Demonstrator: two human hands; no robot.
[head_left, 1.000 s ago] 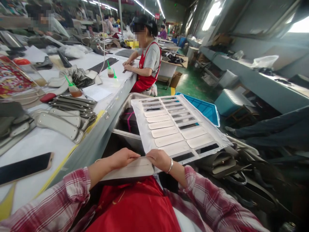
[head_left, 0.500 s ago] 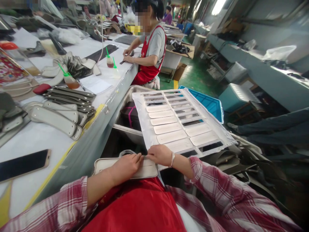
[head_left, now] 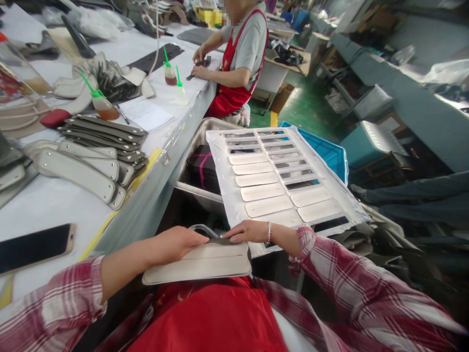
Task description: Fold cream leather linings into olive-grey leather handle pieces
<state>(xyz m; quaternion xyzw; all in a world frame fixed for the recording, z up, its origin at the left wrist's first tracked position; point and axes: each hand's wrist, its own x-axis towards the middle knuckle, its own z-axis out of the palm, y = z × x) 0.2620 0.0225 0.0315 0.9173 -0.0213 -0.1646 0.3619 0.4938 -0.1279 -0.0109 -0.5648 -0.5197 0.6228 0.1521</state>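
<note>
A cream, leather-like bag panel (head_left: 205, 264) with a line along its face lies at my lap, over the red apron (head_left: 208, 318). My left hand (head_left: 179, 244) is closed on its upper edge, the thumb side along the dark rim. My right hand (head_left: 247, 231) pinches the same edge further right, near a small shiny stud. What lies under the fingers is partly hidden. Just beyond my hands, a white slotted frame (head_left: 227, 199) carries several cream rounded pieces (head_left: 267, 207); other slots show through to below.
On the left table lie a phone (head_left: 36, 248), grey straps with studs (head_left: 78, 173), a red-handled tool (head_left: 54, 118) and green-tipped bottles (head_left: 104, 105). A blue crate (head_left: 326, 146) and a metal bin (head_left: 198, 190) stand under the frame. A co-worker (head_left: 242, 54) works at the table.
My left hand has shifted left along the panel's edge and its fingers have moved off the face, baring more of it. The panel is tilted more toward me. The camera view has shifted slightly.
</note>
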